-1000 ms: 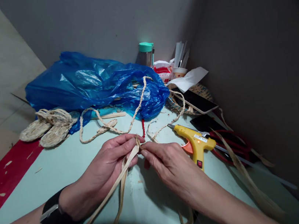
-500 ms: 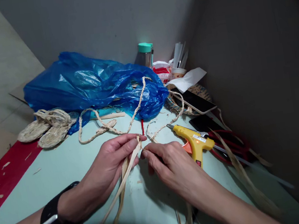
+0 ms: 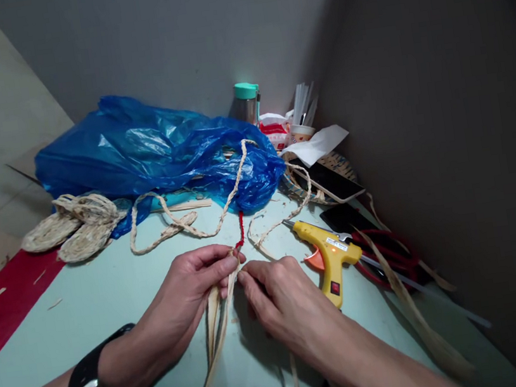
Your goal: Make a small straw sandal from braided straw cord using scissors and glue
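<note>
My left hand [image 3: 189, 302] pinches pale, flat husk strips [image 3: 219, 336] between thumb and fingers, and their loose ends hang toward me. Against it my right hand [image 3: 282, 299] is closed, thumb and index fingertip pinching the edge of the same strips; the exact grip is partly hidden. Just beyond the fingertips lies a thin red cord [image 3: 242, 226]. A braided husk cord [image 3: 237, 190] curves across the table behind my hands. To the right of my right hand rests a yellow glue gun [image 3: 329, 249], its orange trigger facing left.
A large blue plastic bag [image 3: 136, 148] lies along the back. Woven straw slippers [image 3: 84, 237] sit at left beside a red strip [image 3: 17, 294]. At right are a basket [image 3: 340, 166] with a tablet [image 3: 332, 178], red-handled scissors [image 3: 394, 257], a cup of glue sticks [image 3: 301, 131] and a bottle [image 3: 245, 102].
The strips' free ends have swung closer together, and both hands sit slightly lower in view. My right fingers have shifted down the strips a little. The camera view has also shifted slightly.
</note>
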`<state>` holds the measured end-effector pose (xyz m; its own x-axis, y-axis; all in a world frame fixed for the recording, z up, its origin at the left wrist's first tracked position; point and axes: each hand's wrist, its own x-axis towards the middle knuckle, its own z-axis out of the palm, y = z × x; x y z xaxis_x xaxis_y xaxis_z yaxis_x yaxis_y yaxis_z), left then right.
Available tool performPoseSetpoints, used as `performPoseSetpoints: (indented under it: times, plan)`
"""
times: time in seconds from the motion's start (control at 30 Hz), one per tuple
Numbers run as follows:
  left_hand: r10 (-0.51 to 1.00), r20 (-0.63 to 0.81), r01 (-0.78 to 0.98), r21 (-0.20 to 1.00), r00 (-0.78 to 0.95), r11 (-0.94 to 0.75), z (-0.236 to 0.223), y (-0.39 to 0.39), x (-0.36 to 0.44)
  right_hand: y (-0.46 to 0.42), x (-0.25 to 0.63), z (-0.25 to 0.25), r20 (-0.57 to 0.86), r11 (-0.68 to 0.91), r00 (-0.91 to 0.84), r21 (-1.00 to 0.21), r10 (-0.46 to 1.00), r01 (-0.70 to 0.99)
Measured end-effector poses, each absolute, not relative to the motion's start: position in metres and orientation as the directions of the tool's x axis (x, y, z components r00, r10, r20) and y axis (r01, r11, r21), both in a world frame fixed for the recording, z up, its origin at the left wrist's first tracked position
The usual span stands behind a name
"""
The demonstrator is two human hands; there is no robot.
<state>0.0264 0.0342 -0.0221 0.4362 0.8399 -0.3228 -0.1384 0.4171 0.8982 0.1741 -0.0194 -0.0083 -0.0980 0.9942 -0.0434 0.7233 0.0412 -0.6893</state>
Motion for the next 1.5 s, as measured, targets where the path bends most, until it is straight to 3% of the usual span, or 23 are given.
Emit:
performPoseSetpoints:
  times: [0.33,0.6,0.77,0.87,0.97,1.1,1.2,1.33,1.4,1.5]
  plan:
    - [0.849,-0.283,-0.221,0.885,0.447,0.411,-0.022,0.035,0.027,-0.018,0.171,-0.003,-0.066,0.016,-0.101,-0.753,0.993,0.658]
    - [0.865,-0.219,-0.242,0.903,0.452,0.355,-0.022,0.039,0.024,-0.022,0.170,-0.006,-0.040,0.063,-0.128,-0.704,0.991,0.707]
    - [0.859,-0.200,-0.169,0.935,0.470,0.311,-0.019,0.043,0.022,-0.019,0.182,0.006,0.022,0.139,-0.165,-0.659,0.986,0.739]
    - [0.815,-0.204,-0.111,0.944,0.543,0.311,-0.016,0.043,0.020,-0.015,0.193,0.014,0.101,0.183,-0.164,-0.757,0.981,0.628]
    - [0.720,-0.223,-0.084,0.928,0.657,0.364,-0.014,0.043,0.018,-0.011,0.200,0.015,0.120,0.251,-0.286,-0.840,0.951,0.481]
    - [0.593,-0.294,-0.044,0.872,0.749,0.488,-0.015,0.045,0.017,-0.006,0.203,0.008,0.048,0.171,-0.378,-0.938,0.925,0.301]
    - [0.538,-0.307,-0.051,0.834,0.785,0.550,-0.018,0.048,0.016,-0.007,0.201,0.003,0.030,0.112,-0.337,-0.968,0.941,0.227]
    - [0.548,-0.308,-0.051,0.837,0.778,0.544,-0.022,0.050,0.016,-0.010,0.195,-0.001,0.210,0.290,-0.213,-0.824,0.954,0.486]
    - [0.582,-0.297,-0.003,0.889,0.757,0.457,-0.022,0.051,0.017,-0.012,0.190,-0.006,0.331,0.382,-0.202,-0.689,0.922,0.615]
    - [0.641,-0.259,0.058,0.946,0.722,0.318,-0.020,0.050,0.019,-0.014,0.184,-0.013,0.384,0.412,-0.212,-0.574,0.899,0.708]
